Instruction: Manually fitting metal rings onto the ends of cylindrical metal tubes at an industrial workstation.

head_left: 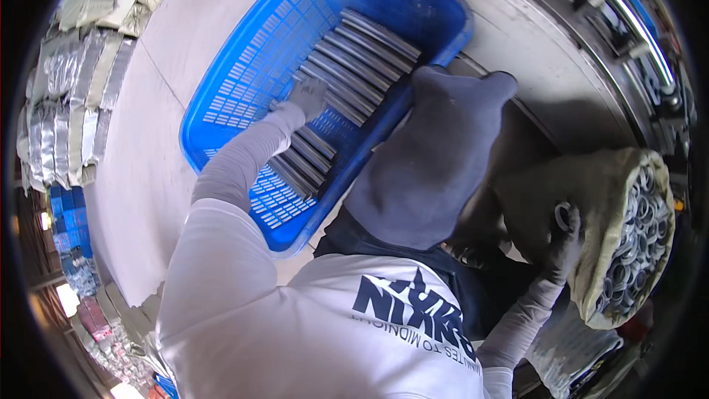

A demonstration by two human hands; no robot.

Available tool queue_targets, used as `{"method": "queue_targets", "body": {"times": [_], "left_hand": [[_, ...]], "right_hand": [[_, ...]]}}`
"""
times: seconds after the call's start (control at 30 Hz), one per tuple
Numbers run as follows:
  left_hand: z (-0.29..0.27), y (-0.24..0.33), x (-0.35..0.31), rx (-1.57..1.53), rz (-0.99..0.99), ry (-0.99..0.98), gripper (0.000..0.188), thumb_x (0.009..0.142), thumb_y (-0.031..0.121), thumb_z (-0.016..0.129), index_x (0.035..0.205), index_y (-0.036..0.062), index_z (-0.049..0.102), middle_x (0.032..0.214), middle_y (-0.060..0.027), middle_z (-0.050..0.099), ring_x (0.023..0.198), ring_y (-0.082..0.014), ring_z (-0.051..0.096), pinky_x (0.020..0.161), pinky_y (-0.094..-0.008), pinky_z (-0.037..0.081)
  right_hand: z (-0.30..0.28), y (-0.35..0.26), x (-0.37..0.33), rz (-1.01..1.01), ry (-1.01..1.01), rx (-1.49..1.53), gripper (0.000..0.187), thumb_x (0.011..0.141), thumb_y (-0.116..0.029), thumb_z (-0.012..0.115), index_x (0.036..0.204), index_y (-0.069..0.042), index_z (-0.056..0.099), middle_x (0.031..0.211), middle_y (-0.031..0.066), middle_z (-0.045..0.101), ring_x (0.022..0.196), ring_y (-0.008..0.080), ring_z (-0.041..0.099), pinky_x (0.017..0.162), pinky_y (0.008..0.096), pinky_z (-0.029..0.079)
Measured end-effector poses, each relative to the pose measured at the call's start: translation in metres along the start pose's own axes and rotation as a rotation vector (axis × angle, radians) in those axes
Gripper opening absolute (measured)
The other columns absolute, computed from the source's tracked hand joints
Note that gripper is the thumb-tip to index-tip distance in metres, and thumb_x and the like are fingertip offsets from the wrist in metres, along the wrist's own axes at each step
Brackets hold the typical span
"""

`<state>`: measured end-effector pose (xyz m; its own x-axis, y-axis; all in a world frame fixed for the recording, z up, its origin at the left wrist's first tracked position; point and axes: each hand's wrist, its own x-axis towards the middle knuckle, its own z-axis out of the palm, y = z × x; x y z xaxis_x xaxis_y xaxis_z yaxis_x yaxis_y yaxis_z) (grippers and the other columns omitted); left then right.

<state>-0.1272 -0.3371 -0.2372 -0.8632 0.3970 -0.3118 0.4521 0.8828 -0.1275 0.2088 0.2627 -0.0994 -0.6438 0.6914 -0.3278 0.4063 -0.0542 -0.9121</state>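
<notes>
A blue plastic basket (436,0) holds rows of shiny metal tubes (369,48) lying side by side. My left hand (309,96), in a light grey glove, reaches into it and rests by the ends of the tubes. Its fingers are blurred, so a grip on a tube cannot be made out. Out to the right, my gloved right hand (567,247) is closed on a grey metal ring (563,216), pinched at the fingertips. Beside that hand an open, olive fabric sack (591,177) lies on its side, its mouth full of similar loose rings (628,251).
My knee (436,148), under grey cloth, lies between basket and sack. Metal machinery with a bright rail (628,11) runs along the upper right. Stacked wrapped packages (74,103) stand at far left. A clear plastic bag (569,351) lies below the sack.
</notes>
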Motion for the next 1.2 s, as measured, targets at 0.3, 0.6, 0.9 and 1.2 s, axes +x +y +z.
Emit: {"method": "queue_targets", "body": {"times": [0.3,0.6,0.9,1.2], "left_hand": [[0.18,0.035,-0.023,0.008,0.125,-0.332,0.043,0.092,0.024,0.071,0.134,0.0114,0.071,0.141,-0.0113,0.068,0.14,-0.0307,0.057,0.109,-0.0481,0.05],[0.212,0.029,-0.036,0.235,0.281,-0.14,0.046,0.096,0.047,0.063,0.129,0.017,0.074,0.127,-0.0144,0.074,0.116,-0.0261,0.073,0.096,-0.0446,0.056],[-0.13,0.065,0.01,-0.312,0.274,0.485,0.06,0.083,0.04,0.079,0.131,0.0063,0.066,0.117,-0.0198,0.071,0.109,-0.0384,0.07,0.096,-0.0501,0.055],[-0.287,0.188,-0.04,-0.4,0.716,0.589,0.051,0.072,0.034,0.081,0.114,0.01,0.065,0.1,-0.0118,0.066,0.098,-0.0338,0.067,0.087,-0.0481,0.052]], "right_hand": [[-0.009,-0.005,-0.029,-0.255,-0.119,-0.658,0.04,0.102,-0.005,0.062,0.142,-0.003,0.061,0.126,0.0103,0.066,0.109,0.0198,0.064,0.093,0.0318,0.054],[0.031,-0.04,-0.061,-0.127,-0.154,-0.151,0.044,0.095,-0.012,0.078,0.134,0.0,0.063,0.108,0.0043,0.068,0.096,0.0127,0.065,0.085,0.0277,0.055],[0.054,-0.047,-0.068,-0.243,-0.122,0.16,0.064,0.086,0.007,0.071,0.148,0.005,0.054,0.116,0.0074,0.07,0.097,0.0116,0.063,0.088,0.0263,0.053],[0.048,-0.065,-0.064,-0.368,-0.11,0.1,0.049,0.108,-0.027,0.062,0.147,0.003,0.062,0.095,-0.0026,0.063,0.077,0.0041,0.049,0.071,0.0207,0.042]]}}
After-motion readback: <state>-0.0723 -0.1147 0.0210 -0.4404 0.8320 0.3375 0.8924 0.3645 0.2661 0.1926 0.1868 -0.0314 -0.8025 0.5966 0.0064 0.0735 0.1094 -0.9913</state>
